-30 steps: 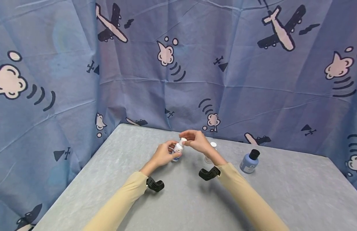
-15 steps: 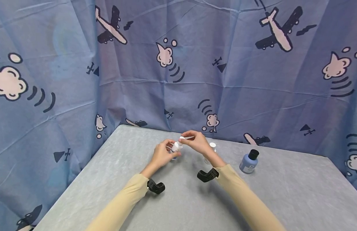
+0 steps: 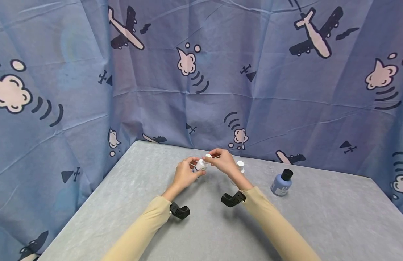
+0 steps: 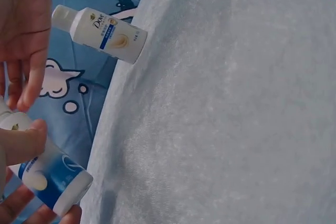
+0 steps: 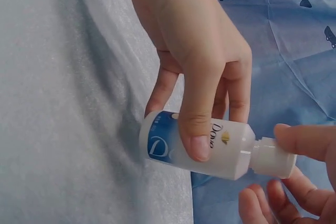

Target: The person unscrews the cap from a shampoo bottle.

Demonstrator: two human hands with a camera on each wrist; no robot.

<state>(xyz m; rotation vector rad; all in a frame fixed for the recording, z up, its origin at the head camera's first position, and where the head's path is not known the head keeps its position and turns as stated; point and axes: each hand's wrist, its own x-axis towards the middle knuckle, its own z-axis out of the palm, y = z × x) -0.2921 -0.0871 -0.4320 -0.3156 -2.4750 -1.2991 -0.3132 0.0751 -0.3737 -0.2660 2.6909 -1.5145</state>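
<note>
A small white and blue Dove bottle (image 5: 220, 150) is held tilted above the table in my left hand (image 3: 185, 174). The left thumb (image 5: 197, 135) lies across the label, with the other fingers round the far side. My right hand (image 3: 222, 161) pinches the white cap (image 5: 274, 159) between thumb and fingertips. A narrow strip of neck shows between cap and shoulder in the right wrist view; whether the cap is still threaded on is unclear. Beside the right wrist stands a second white Dove bottle (image 4: 107, 35), capped and upright, partly hidden by the right forearm in the head view.
To the right, a blue bottle (image 3: 281, 183) with a black cap stands on the pale grey table (image 3: 332, 214). A blue curtain (image 3: 156, 72) with airplane prints hangs behind and along the left side of the table.
The held bottle has tilted a little more, its cap end leaning right. My right hand has shifted slightly right with the cap, while the left keeps its hold. The standing bottles are unmoved.
</note>
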